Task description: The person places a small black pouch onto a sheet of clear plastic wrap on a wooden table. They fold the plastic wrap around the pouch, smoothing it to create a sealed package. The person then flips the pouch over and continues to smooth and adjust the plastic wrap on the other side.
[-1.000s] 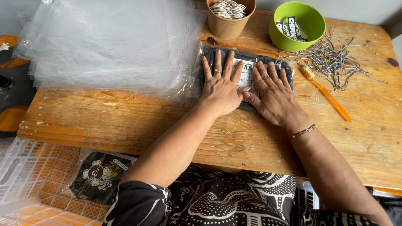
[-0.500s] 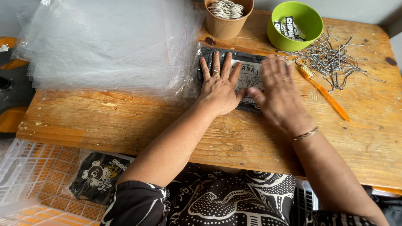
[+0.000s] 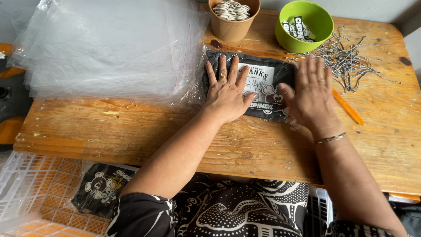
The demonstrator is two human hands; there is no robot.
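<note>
A black folded garment with a white printed panel, inside a clear plastic bag (image 3: 263, 81), lies flat on the wooden table (image 3: 131, 131). My left hand (image 3: 226, 90) presses palm-down on its left part, fingers spread, a ring on one finger. My right hand (image 3: 309, 94) lies flat on its right end, fingers apart, a bracelet at the wrist. Neither hand grips anything.
A thick stack of clear plastic bags (image 3: 105, 48) covers the table's left. A brown paper cup of round tags (image 3: 233, 17), a green bowl of printed labels (image 3: 305, 24), a pile of metal ball chains (image 3: 346, 57) and an orange pen (image 3: 348, 113) sit at the back right. A white crate (image 3: 39, 197) holds another bagged garment (image 3: 103, 188).
My right hand has slid to the right across the bagged garment, uncovering the printed panel. My left hand has stayed pressed in place.
</note>
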